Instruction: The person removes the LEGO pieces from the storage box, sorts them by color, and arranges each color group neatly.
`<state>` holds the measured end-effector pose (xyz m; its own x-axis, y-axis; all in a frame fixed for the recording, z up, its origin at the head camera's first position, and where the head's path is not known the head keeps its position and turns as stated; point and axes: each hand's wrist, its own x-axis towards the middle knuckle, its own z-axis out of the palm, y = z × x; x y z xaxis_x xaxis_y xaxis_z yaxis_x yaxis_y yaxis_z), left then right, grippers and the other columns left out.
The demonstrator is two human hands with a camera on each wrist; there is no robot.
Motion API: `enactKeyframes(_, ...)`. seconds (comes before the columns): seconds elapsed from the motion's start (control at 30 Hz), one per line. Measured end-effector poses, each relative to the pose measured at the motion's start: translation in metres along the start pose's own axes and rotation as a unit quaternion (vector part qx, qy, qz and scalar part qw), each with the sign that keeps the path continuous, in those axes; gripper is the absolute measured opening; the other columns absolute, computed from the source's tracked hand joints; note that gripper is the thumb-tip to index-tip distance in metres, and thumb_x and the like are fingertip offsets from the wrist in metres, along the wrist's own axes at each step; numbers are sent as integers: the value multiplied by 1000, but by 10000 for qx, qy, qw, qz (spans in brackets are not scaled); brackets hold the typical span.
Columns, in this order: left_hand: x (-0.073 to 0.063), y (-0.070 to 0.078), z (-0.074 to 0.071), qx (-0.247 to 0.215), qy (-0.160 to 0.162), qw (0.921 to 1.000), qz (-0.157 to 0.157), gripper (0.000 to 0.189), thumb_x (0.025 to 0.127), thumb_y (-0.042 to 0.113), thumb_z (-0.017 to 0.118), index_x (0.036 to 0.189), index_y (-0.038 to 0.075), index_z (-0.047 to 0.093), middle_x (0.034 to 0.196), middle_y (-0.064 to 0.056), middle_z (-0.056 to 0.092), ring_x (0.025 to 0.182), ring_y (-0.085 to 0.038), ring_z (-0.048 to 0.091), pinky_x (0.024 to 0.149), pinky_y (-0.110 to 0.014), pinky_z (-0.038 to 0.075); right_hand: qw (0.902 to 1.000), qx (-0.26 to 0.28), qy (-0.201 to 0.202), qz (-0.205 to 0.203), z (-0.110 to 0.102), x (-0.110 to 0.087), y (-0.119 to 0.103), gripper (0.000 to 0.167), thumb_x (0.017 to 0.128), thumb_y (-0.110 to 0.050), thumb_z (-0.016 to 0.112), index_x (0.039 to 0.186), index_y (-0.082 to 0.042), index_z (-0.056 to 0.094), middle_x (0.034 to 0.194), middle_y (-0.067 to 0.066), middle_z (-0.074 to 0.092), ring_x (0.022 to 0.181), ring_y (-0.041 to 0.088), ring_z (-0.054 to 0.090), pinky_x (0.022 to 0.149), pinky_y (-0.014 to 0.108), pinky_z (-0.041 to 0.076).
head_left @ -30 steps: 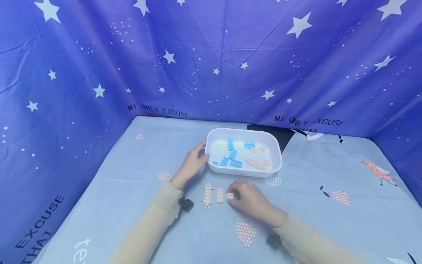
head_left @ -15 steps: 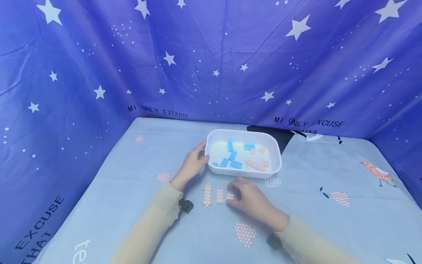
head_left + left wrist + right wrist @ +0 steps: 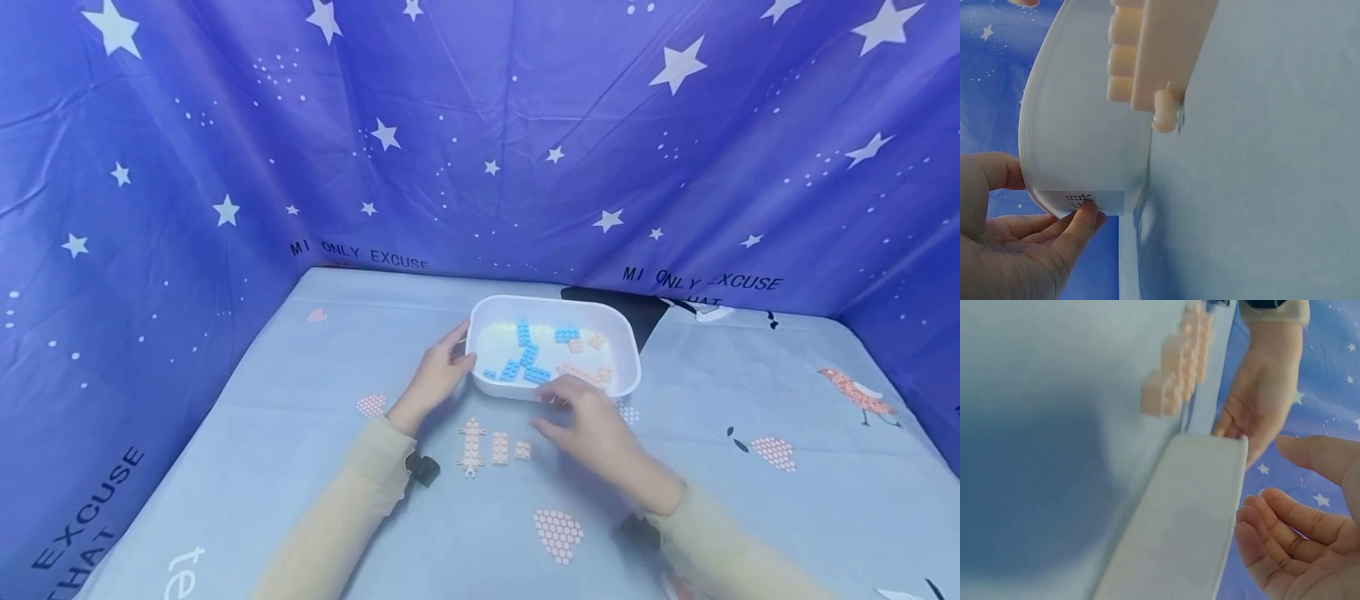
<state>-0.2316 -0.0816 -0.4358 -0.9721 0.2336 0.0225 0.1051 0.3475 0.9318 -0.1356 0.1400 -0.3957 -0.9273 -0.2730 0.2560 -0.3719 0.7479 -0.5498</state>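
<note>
My left hand (image 3: pixel 435 375) grips the left end of a white plastic tray (image 3: pixel 555 301), thumb at the rim and fingers against the labelled outer wall (image 3: pixel 1107 201). Apart from the bricks, my right hand (image 3: pixel 603 429) hovers by the tray's front edge, fingers loosely bent and holding nothing. In front of the tray lie three peach pieces in a row: a long studded piece with side pegs (image 3: pixel 472 446), a rectangular building brick (image 3: pixel 499 448) and a small square building brick (image 3: pixel 522 450). The right wrist view shows the right hand (image 3: pixel 1310 531) beside the tray wall (image 3: pixel 1175 506).
Inside the tray lie several blue bricks (image 3: pixel 529 354) and several peach bricks (image 3: pixel 574 345), partly hidden by the right hand. A patterned light-blue cloth (image 3: pixel 300 417) covers the table. Purple-blue starry curtains (image 3: pixel 450 125) stand behind and at both sides.
My right hand has let go of the small square brick, leaving it at the row's right end, and has moved up and right toward the tray. The left hand stays in place.
</note>
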Motion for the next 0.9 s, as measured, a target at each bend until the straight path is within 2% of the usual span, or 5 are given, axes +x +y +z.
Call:
enactKeyframes(0.17,-1,0,0,-33,1,10000,-9,62,96,8,54,152,8,28,154,-16,35,129,-33,52,106,-37,47,9994,-41,293,-188,-7,7,6,30,75,-10,81,102,-6,71,92,7,70,81,20,66,72,35,60)
enactKeyframes(0.33,0,-1,0,-12,25,10000,66,62,96,9,54,152,8,28,154,-17,35,129,-34,52,107,-38,47,9993,-23,320,-208,-11,13,12,29,76,-6,79,103,-2,70,94,10,70,84,22,67,75,36,61)
enactKeyframes(0.6,-2,-1,0,-29,11,10000,54,62,96,10,54,152,10,29,154,-15,37,130,-33,52,107,-38,47,9993,108,369,-20,-18,23,20,32,77,-8,79,105,3,69,102,16,71,89,30,70,80,40,61)
enactKeyframes(0.9,-2,0,-1,19,23,10000,77,62,96,11,54,152,9,29,154,-15,36,130,-33,51,107,-37,47,9987,254,290,335,-25,32,26,31,80,-10,77,107,3,69,105,17,70,93,32,68,84,43,60)
